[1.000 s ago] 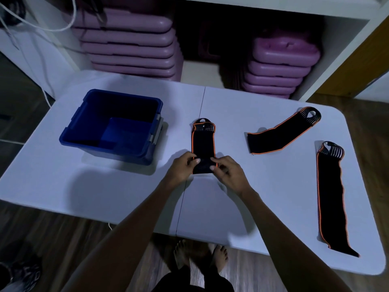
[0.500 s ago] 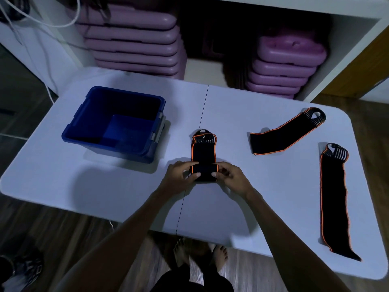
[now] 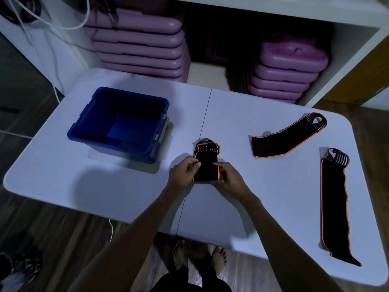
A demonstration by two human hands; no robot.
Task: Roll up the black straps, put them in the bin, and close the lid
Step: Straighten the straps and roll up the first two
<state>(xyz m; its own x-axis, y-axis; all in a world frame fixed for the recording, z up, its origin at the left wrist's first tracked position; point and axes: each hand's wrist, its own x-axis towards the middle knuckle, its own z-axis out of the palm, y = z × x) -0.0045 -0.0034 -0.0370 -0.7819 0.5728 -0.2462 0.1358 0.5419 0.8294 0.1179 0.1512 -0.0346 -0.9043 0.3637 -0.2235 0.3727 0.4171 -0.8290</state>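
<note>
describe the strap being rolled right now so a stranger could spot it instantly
On the white table, look just right of the blue bin, beside the centre seam. The strap being rolled is the short black, orange-edged bundle pinched between the left hand and right hand; the other two lie flat and untouched.

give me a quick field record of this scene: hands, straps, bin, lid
left hand: gripping the strap being rolled, left edge
right hand: gripping the same strap, right edge
flat straps: two, an angled strap and a long strap at the table's right
bin: blue, open, no straps inside
lid: none visible
table: white
</note>
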